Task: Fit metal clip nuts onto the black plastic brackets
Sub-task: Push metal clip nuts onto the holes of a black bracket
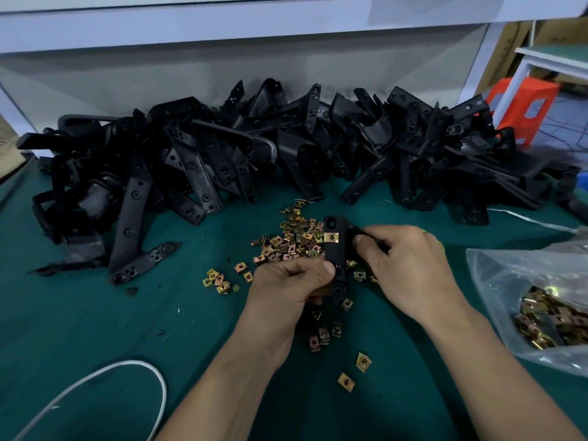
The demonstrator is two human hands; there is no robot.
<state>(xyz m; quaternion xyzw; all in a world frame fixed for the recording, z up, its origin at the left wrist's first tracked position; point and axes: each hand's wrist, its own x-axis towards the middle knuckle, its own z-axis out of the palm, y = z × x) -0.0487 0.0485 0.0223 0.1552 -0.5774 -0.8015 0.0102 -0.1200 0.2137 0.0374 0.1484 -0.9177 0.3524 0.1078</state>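
I hold one black bracket (334, 253) just above the counter (95, 313), in the middle in front of me, its long body running away from me with a round hole at the far end. A brass-coloured clip nut (331, 237) sits on the bracket just below that hole. My left hand (286, 281) grips the near part of the bracket, thumb pressed on its face and fingers (313, 292) curled behind it. My right hand (410, 259) pinches the arm that branches off to the right, thumb on top, the other fingers wrapped round it. Under and behind the bracket lies a heap of loose clip nuts (292, 240), and more lie scattered towards me. A long pile of black brackets (254, 148) stretches across the back of the counter. To my right a clear plastic bag (496, 281) holds more clip nuts. A white cable (127, 366) loops at the near left, and an orange stool (521, 103) stands beyond the counter's far right end.
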